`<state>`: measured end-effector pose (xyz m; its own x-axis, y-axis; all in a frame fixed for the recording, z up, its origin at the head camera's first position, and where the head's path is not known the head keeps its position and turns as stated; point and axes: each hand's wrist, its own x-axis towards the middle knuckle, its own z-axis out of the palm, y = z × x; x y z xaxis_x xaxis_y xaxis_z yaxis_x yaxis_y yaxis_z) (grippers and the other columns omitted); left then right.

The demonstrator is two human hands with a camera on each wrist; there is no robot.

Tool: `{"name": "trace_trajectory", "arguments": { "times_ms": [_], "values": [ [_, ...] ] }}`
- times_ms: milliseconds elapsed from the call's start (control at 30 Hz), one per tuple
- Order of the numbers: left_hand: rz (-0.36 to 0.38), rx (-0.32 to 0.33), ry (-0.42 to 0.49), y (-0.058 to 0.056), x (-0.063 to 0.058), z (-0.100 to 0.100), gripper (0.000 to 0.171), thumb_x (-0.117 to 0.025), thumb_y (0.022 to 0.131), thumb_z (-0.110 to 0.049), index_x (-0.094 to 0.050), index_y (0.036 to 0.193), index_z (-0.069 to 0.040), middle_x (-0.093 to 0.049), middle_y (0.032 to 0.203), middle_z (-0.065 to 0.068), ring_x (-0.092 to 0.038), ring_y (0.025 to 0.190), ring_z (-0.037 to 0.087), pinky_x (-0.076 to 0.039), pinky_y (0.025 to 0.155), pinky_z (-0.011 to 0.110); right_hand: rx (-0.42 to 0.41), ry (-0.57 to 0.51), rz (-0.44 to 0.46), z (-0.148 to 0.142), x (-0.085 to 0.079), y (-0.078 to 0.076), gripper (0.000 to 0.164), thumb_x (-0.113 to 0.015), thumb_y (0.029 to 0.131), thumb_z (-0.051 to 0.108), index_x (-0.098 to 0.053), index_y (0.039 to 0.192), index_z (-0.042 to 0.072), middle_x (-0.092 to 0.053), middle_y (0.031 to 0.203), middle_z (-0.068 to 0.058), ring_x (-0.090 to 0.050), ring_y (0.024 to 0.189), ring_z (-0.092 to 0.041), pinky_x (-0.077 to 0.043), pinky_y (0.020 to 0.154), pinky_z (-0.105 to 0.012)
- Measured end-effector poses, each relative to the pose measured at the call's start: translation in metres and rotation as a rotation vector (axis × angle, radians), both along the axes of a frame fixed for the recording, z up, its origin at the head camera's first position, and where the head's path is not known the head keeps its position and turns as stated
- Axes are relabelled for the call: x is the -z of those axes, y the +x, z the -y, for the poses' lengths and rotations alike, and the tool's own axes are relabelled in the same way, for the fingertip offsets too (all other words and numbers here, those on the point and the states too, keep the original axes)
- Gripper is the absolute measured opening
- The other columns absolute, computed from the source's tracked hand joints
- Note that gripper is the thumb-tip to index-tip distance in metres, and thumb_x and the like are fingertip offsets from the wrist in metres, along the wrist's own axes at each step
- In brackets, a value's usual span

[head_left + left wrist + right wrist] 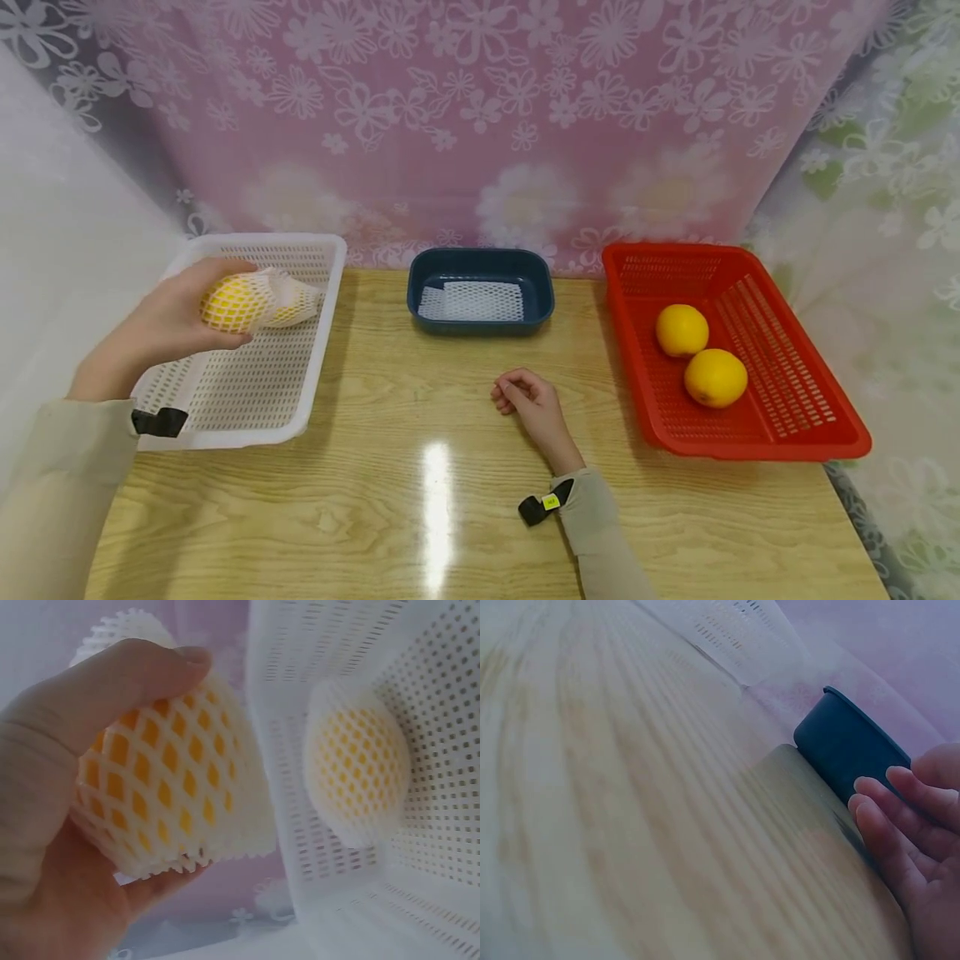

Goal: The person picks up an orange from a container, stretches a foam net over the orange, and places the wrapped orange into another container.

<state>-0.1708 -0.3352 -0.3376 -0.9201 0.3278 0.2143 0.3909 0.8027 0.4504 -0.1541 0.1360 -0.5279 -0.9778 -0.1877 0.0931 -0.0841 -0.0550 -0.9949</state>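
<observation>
My left hand (168,312) grips an orange (228,304) wrapped in a white foam net, raised over the white basket (318,358). In the left wrist view, thumb and fingers curl round the netted orange (165,772), and the net extends past the fruit at one end. A second netted orange (356,772) lies inside that basket. My right hand (528,404) holds nothing, its fingers loosely curled, at the middle of the table in front of the dark blue tray (480,326). White foam netting (480,300) lies flat in the tray.
On the right stands a red basket (637,392) with two bare oranges (716,378) in it. A pink flowered curtain (465,125) hangs behind the wooden table (360,500). A white wall (67,200) is at the left.
</observation>
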Motion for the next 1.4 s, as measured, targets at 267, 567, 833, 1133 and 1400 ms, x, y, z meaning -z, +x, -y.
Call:
{"name": "trace_trajectory", "arguments": {
  "times_ms": [267,567,833,1133,1400],
  "values": [
    [0.141,0.120,-0.100,-0.021,0.035,0.007,0.084,-0.092,0.063,-0.007,-0.051,0.136,-0.007,-0.052,0.136,0.019,-0.049,0.119,0.037,-0.041,0.092,0.055,-0.017,0.023,0.007,0.001,-0.018,0.003,0.021,-0.056,0.100,0.002,-0.062,0.105,-0.017,-0.063,0.095,-0.037,-0.063,0.071,-0.025,-0.056,0.065,-0.028],
    [0.305,0.217,-0.173,-0.028,0.052,0.013,0.084,-0.090,0.060,-0.003,-0.053,0.135,-0.006,-0.053,0.137,0.018,-0.048,0.124,0.040,-0.042,0.094,0.057,-0.035,0.044,0.020,0.004,-0.031,0.007,0.022,-0.054,0.100,-0.001,-0.059,0.106,-0.021,-0.062,0.096,-0.039,-0.063,0.072,-0.030,-0.057,0.066,-0.030],
    [0.381,0.204,-0.167,-0.036,0.065,0.012,0.090,-0.088,0.057,0.006,-0.052,0.138,-0.010,-0.047,0.143,0.018,-0.035,0.121,0.044,-0.035,0.091,0.062,-0.024,0.053,0.015,0.003,-0.030,0.008,0.021,-0.054,0.100,-0.002,-0.060,0.105,-0.020,-0.063,0.095,-0.038,-0.063,0.071,-0.029,-0.057,0.065,-0.031],
    [0.395,0.185,-0.177,-0.037,0.076,0.010,0.095,-0.085,0.063,0.005,-0.044,0.147,-0.010,-0.033,0.141,0.026,-0.031,0.121,0.051,-0.042,0.084,0.063,-0.025,0.061,0.028,0.002,-0.031,0.009,0.021,-0.054,0.100,-0.001,-0.060,0.106,-0.020,-0.063,0.096,-0.037,-0.063,0.072,-0.029,-0.057,0.066,-0.031],
    [0.320,0.113,-0.183,-0.037,0.074,0.018,0.093,-0.094,0.060,-0.014,-0.047,0.138,0.006,-0.045,0.130,0.029,-0.042,0.120,0.049,-0.037,0.096,0.066,-0.026,0.062,0.028,0.002,-0.032,0.009,0.021,-0.054,0.100,-0.001,-0.060,0.106,-0.020,-0.063,0.096,-0.037,-0.062,0.072,-0.028,-0.057,0.066,-0.031]
  ]
}}
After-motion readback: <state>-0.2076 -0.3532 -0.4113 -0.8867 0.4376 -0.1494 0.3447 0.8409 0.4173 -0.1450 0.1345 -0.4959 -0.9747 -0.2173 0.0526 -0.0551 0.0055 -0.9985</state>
